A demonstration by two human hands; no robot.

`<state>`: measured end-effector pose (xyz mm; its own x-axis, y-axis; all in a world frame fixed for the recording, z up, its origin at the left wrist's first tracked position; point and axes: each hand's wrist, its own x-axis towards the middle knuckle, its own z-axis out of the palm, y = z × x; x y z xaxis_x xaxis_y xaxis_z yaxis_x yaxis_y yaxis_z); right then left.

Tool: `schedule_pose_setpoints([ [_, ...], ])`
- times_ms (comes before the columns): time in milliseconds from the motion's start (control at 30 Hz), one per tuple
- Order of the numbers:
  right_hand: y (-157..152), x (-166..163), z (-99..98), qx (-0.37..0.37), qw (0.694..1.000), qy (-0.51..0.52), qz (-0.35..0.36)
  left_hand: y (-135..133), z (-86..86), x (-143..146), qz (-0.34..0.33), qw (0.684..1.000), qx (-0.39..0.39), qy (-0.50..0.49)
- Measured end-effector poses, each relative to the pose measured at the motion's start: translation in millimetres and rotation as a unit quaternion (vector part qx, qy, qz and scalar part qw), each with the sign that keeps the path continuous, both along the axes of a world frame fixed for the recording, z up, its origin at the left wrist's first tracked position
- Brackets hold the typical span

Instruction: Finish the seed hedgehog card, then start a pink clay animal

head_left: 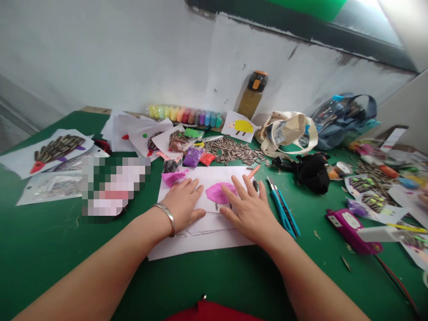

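My left hand lies flat with its fingers spread on the left part of the white paper. Its fingertips are close to a crumpled pink clay packet. A flattened oval of pink modelling clay sits on the paper between my hands. My right hand is spread over the right side of the paper, its fingers reaching across the oval's right edge. Whether those fingers press on the clay I cannot tell. A teal-handled cutter and scissors lie just right of my right hand.
Sunflower seeds are heaped behind the paper, beside purple and red clay packets. Hedgehog pictures made with seeds lie at the left. A bottle and a cloth bag stand at the back. A magenta glue-gun-like device sits at right.
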<state>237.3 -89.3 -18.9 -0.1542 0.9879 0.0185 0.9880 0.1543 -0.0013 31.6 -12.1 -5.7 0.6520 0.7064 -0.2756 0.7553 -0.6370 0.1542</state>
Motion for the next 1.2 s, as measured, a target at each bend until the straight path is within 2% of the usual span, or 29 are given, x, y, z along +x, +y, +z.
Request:
schedule_pose_setpoints([
  [233,-0.7,-9.0,-1.9,-0.014,1.000,0.003,0.014,0.6,-2.6,-0.8,-0.005,1.000,0.005,-0.009],
  [433,-0.4,-6.8,0.9,0.022,1.000,0.002,-0.010,0.0,-3.0,-1.3,0.008,1.000,0.000,-0.023],
  [633,-0.9,-11.0,-2.0,-0.014,0.999,0.018,0.024,0.1,-3.7,-1.3,0.007,1.000,0.002,-0.024],
  [967,-0.8,-16.0,2.0,-0.008,0.999,0.029,0.032,0.6,-4.6,-1.6,-0.010,1.000,0.014,-0.019],
  [1200,3.4,-10.6,-0.6,-0.011,1.000,0.013,-0.020,1.7,-6.9,-3.0,-0.006,0.999,0.009,-0.039],
])
